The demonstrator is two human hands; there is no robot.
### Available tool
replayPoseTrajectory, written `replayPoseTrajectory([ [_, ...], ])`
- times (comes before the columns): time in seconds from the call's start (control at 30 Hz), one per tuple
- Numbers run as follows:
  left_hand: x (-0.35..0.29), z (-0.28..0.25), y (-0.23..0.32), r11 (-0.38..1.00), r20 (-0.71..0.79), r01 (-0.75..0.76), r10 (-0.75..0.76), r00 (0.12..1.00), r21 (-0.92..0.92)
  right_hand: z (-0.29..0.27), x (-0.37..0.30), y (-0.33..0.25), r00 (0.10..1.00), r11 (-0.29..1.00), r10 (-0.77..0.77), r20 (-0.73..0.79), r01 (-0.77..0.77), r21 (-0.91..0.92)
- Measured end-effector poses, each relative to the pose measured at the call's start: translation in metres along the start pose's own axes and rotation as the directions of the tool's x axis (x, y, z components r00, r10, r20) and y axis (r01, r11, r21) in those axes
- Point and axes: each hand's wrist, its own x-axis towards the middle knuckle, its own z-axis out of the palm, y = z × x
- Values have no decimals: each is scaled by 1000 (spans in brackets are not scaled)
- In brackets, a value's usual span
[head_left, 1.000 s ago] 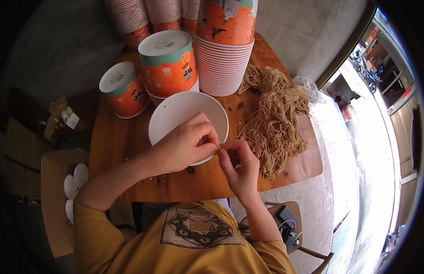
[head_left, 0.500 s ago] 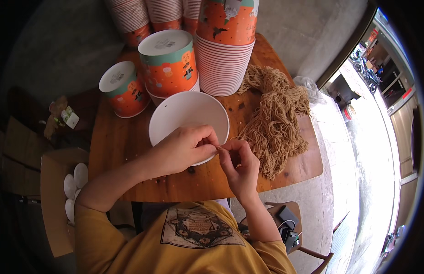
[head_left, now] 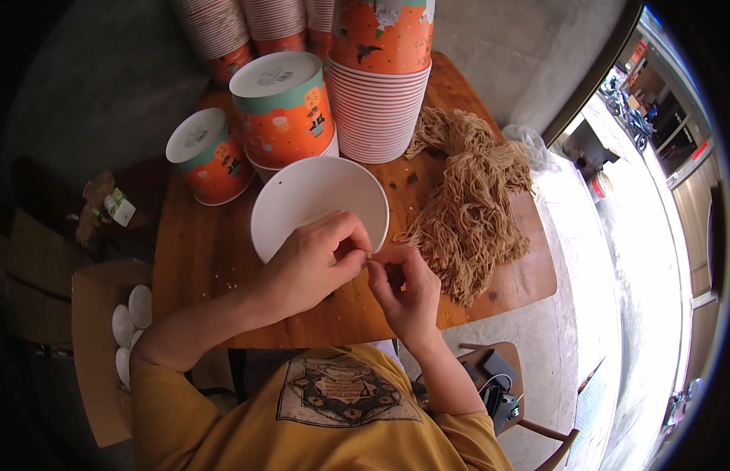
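An open white paper bucket (head_left: 306,192) stands in front of me, mouth up, with a small dark hole near its far left rim. At its near right rim, the fingertips of my left hand (head_left: 318,250) and my right hand (head_left: 408,289) meet in a pinch. Between them shows a short tan bit, the colour of the cords nearby; it looks like the end of a cord (head_left: 368,258). My left hand's fingers are curled and partly hide the bucket's near side. A loose heap of tan cords (head_left: 479,216) lies to the right.
Upturned orange-and-green buckets (head_left: 282,118) and a smaller one (head_left: 210,165) stand behind on the wooden table (head_left: 506,290). A tall bucket stack (head_left: 380,110) rises beside them. At lower left a cardboard box (head_left: 98,345) holds white round pieces; a chair (head_left: 502,369) bearing dark devices stands right.
Both hands stay pinched together at the bucket's rim, with only slight finger movement. The whole view has shifted a little, so the table things sit slightly further left.
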Motion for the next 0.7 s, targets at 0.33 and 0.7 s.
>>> replayPoseTrajectory([
  [0.33,1,0,0,994,39,1,3,999,-105,2,-1,-1,997,991,78,-28,-74,114],
  [0.7,5,-5,-2,991,121,-47,62,991,-126,-1,-1,-4,928,772,354,116,-360,524],
])
